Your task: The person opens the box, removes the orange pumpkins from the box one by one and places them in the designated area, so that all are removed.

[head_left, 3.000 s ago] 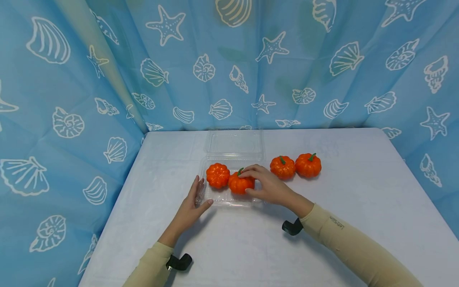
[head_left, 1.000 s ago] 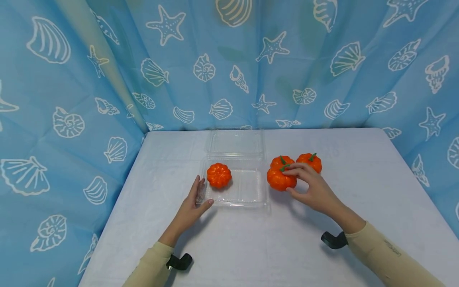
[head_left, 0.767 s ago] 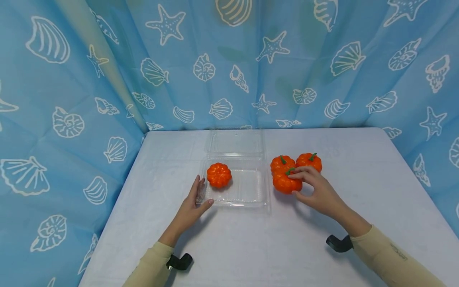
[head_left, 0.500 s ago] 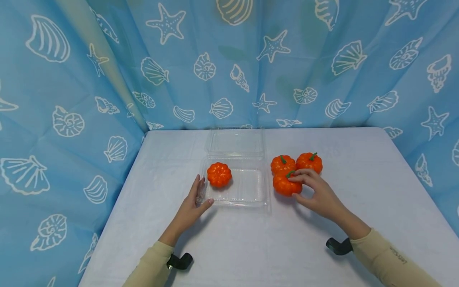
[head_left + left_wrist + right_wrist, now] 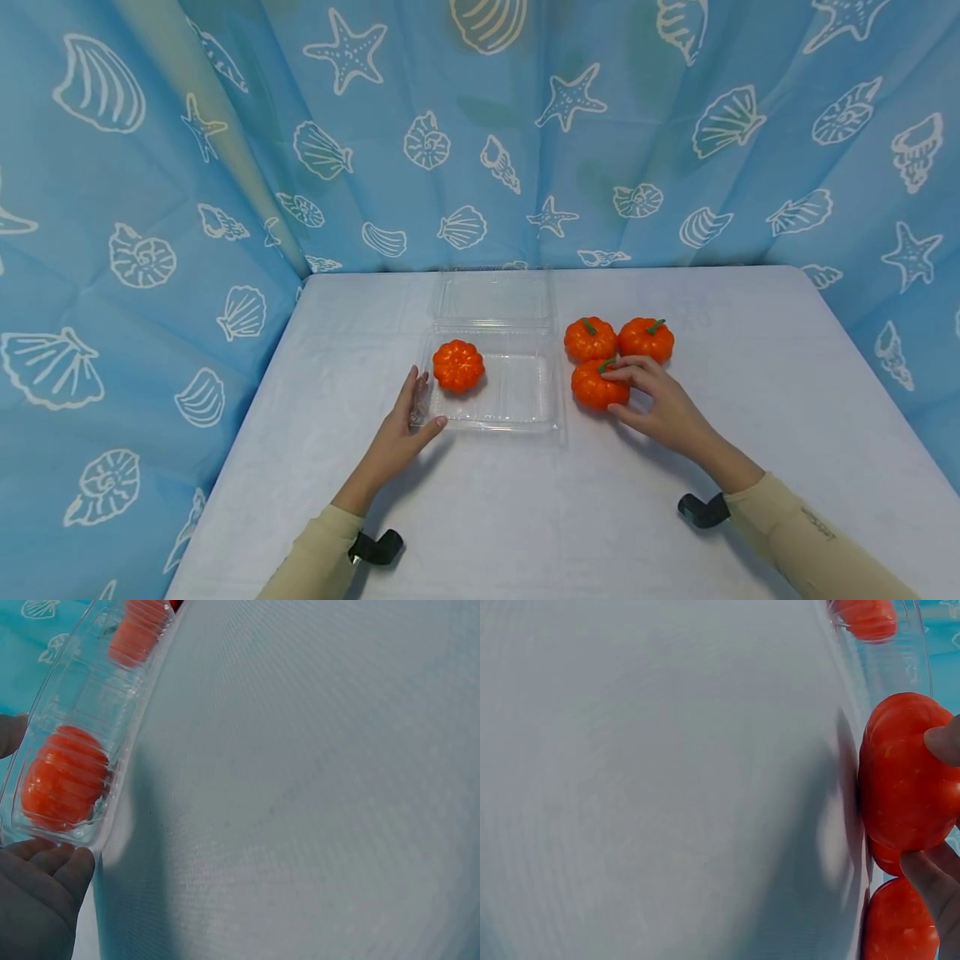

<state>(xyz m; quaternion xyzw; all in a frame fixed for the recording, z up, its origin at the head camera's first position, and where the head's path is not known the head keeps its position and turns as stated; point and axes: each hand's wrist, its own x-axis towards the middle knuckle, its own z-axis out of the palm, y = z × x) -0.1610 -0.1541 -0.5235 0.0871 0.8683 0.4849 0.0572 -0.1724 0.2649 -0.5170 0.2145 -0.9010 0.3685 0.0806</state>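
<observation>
A small orange toy pumpkin (image 5: pixel 597 386) with a green stem rests on the table right of a clear plastic clamshell box (image 5: pixel 517 417). My right hand (image 5: pixel 663 408) pinches this pumpkin between thumb and fingers; the right wrist view shows the same pumpkin (image 5: pixel 904 776) in the grip. Just behind it sit two more pumpkins, the left one (image 5: pixel 590 340) and the right one (image 5: pixel 646 341). Inside the box's left half lies another pumpkin (image 5: pixel 458 367), its stem out of sight. My left hand (image 5: pixel 393 437) touches the box's left end, fingers fairly straight along the side and thumb at the front edge.
The box's lid (image 5: pixel 493 298) is folded back towards the rear of the table. A white cloth covers the table (image 5: pixel 487 517). Blue curtains (image 5: pixel 420 183) with shell and starfish prints hang behind it and at its sides.
My right hand has carried one pumpkin rightward out of the box onto the table, in front of the other two. The rear left pumpkin has shifted slightly back. My left hand stays put.
</observation>
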